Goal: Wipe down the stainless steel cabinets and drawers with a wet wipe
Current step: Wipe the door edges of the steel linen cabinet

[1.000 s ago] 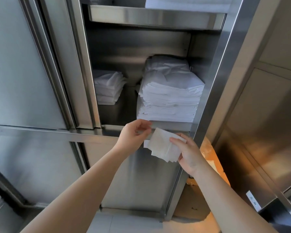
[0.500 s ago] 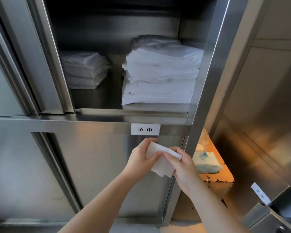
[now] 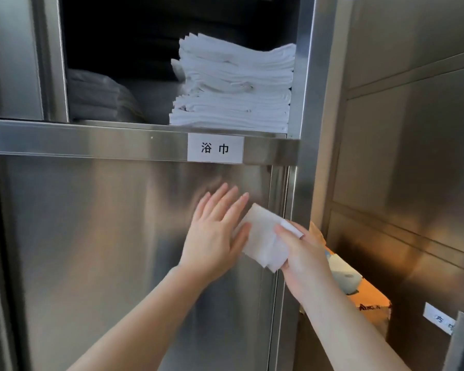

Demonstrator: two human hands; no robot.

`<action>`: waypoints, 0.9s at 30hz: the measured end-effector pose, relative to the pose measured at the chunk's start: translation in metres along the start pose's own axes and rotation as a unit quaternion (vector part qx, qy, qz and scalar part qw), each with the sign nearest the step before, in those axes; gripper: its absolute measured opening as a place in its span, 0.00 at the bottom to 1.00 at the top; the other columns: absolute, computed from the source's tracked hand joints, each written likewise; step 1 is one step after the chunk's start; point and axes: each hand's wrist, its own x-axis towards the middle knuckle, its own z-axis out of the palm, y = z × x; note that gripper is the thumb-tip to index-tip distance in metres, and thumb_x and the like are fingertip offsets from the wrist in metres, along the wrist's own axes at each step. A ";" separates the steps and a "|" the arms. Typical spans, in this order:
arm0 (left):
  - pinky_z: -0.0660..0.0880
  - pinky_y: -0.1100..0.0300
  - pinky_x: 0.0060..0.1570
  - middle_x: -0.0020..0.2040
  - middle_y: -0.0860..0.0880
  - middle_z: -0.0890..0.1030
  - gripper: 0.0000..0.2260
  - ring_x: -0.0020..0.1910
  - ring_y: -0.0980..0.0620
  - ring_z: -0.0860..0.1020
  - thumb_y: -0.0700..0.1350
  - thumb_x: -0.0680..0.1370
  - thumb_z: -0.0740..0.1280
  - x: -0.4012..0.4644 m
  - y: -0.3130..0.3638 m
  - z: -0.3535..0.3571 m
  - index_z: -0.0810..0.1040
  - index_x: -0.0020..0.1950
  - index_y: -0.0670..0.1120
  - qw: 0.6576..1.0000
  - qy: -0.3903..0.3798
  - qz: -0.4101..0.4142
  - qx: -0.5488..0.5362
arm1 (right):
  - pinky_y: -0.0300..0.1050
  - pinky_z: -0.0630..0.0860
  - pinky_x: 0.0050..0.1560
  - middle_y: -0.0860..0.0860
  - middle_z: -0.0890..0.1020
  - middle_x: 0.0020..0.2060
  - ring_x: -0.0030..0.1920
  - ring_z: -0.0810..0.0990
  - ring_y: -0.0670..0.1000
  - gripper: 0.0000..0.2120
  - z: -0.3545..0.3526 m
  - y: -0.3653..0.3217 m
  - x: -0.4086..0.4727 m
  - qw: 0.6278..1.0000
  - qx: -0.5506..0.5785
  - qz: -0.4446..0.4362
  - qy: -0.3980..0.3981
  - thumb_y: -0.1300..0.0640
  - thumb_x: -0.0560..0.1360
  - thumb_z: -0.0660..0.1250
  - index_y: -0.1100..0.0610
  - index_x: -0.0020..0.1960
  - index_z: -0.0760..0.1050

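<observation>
A stainless steel cabinet door (image 3: 105,250) fills the lower middle of the view, under a steel rail (image 3: 78,140). My right hand (image 3: 303,255) pinches a folded white wet wipe (image 3: 265,236) near the door's right edge. My left hand (image 3: 214,231) lies with straight, spread fingers against the door, its thumb side touching the wipe's left edge.
Above the rail an open shelf holds a stack of folded white towels (image 3: 233,84) and a grey bundle (image 3: 99,100). A white label (image 3: 215,148) sits on the rail. A steel post (image 3: 308,103) stands to the right, with an orange box (image 3: 364,301) and steel panels (image 3: 413,156) beyond.
The view dropped and came closer to the lower door. My left hand let go of the wipe and flattened against the door. My right hand keeps the wipe.
</observation>
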 end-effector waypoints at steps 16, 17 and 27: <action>0.50 0.40 0.76 0.80 0.47 0.55 0.27 0.79 0.44 0.53 0.50 0.81 0.56 -0.005 -0.074 0.059 0.58 0.80 0.47 0.967 0.085 0.050 0.236 | 0.59 0.76 0.61 0.61 0.78 0.62 0.65 0.76 0.61 0.15 0.025 0.057 0.075 0.611 -0.467 -0.613 0.181 0.68 0.78 0.62 0.65 0.63 0.77; 0.50 0.40 0.76 0.80 0.47 0.55 0.27 0.79 0.44 0.53 0.50 0.81 0.56 -0.005 -0.074 0.060 0.58 0.80 0.47 0.967 0.090 0.050 0.235 | 0.60 0.75 0.62 0.61 0.76 0.65 0.67 0.73 0.61 0.17 0.025 0.069 0.081 0.613 -0.494 -0.596 0.158 0.70 0.76 0.65 0.65 0.65 0.76; 0.48 0.41 0.76 0.81 0.47 0.55 0.26 0.79 0.44 0.53 0.51 0.82 0.54 -0.003 -0.075 0.059 0.57 0.80 0.48 0.965 0.101 0.053 0.237 | 0.63 0.54 0.75 0.60 0.46 0.78 0.79 0.43 0.58 0.34 0.047 0.058 0.108 0.702 -0.503 -0.500 0.062 0.43 0.82 0.50 0.64 0.78 0.47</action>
